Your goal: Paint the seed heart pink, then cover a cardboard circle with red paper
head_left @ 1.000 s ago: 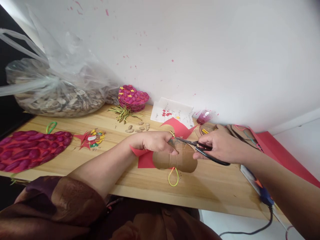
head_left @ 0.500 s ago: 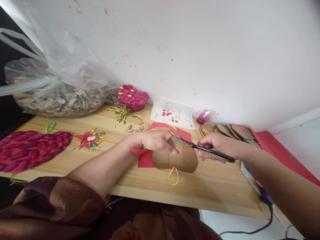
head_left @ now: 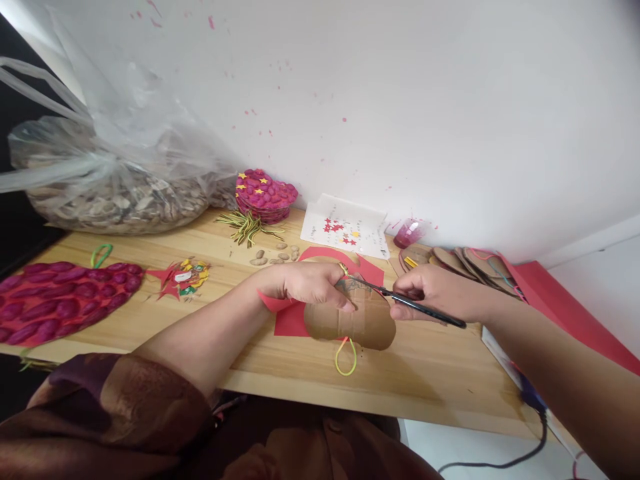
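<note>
My left hand (head_left: 317,285) grips a brown cardboard shape (head_left: 367,320) with rounded lobes, thumb on its face. A yellow-green cord loop (head_left: 345,358) hangs from the edge nearest me. In my right hand (head_left: 433,293) is a pair of black-handled scissors (head_left: 425,309), its blades reaching left across the top of the cardboard. The blade tips lie by a small twisted cord end (head_left: 344,269) at my left fingertips. Red paper (head_left: 290,322) lies under the cardboard and my left hand.
A clear plastic bag of shells (head_left: 125,200) stands back left. Decorated purple pieces (head_left: 267,193), loose peanuts (head_left: 283,257), a sticker sheet (head_left: 345,223) and a cup of pink paint (head_left: 407,233) line the back. Cardboard cutouts (head_left: 450,261) lie right, near a dark cable (head_left: 543,427).
The scissors and my right hand have shifted slightly left, with the handles a little lower. The cardboard and its loop have dipped slightly toward me.
</note>
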Demonstrator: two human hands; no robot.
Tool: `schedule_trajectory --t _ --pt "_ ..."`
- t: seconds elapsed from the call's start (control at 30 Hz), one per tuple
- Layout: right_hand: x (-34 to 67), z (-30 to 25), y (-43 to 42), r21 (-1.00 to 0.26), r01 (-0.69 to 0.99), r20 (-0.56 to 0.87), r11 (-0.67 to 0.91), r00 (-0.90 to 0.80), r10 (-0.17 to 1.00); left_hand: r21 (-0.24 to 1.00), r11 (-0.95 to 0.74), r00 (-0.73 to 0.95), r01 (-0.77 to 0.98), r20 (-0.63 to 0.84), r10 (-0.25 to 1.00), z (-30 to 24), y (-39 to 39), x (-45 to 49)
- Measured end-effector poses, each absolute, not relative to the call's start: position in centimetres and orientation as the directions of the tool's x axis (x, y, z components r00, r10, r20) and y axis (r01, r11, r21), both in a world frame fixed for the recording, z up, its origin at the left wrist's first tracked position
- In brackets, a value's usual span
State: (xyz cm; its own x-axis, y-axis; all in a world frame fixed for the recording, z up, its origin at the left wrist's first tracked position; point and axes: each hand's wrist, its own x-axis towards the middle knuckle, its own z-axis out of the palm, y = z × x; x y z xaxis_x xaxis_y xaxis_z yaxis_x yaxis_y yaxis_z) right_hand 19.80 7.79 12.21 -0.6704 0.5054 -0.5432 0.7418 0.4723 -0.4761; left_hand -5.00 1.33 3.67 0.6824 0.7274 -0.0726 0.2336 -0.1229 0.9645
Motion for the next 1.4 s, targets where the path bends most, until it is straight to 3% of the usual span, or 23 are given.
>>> schedule_trajectory --t 0.27,0.63,0.8,0.97,1.2,1.4 --pt "19.8 11.7 7.4 -0.408 0.739 -0.467 0.536 -0.674 0.573 0.961 -0.136 0.682 0.239 -0.067 0.729 3.8 1.4 -5.1" --pt "21.5 11.1 8.3 -0.305 0.788 -0.423 0.535 -0.615 0.665 0.992 -0.089 0.727 0.085 -0.001 0.687 3.1 1.7 -5.3" --pt "23.4 8.8 11.0 -0.281 0.856 -0.225 0.435 -0.499 0.837 0.992 -0.117 0.748 0.045 0.044 0.662 3.7 1.3 -5.5" --pt "22.2 5.7 12.2 -0.080 0.902 -0.061 0.423 -0.428 0.902 0.991 -0.082 0.744 0.105 -0.023 0.667 4.3 0.7 -5.1" --pt "19.9 3.9 12.6 -0.111 0.936 -0.063 0.335 -0.343 0.937 0.993 0.081 0.789 0.084 -0.116 0.604 3.4 0.5 -4.8" --pt "20.3 4.1 11.9 -0.188 0.916 -0.124 0.353 -0.379 0.917 0.988 0.098 0.769 0.122 -0.157 0.620 3.3 0.4 -5.0"
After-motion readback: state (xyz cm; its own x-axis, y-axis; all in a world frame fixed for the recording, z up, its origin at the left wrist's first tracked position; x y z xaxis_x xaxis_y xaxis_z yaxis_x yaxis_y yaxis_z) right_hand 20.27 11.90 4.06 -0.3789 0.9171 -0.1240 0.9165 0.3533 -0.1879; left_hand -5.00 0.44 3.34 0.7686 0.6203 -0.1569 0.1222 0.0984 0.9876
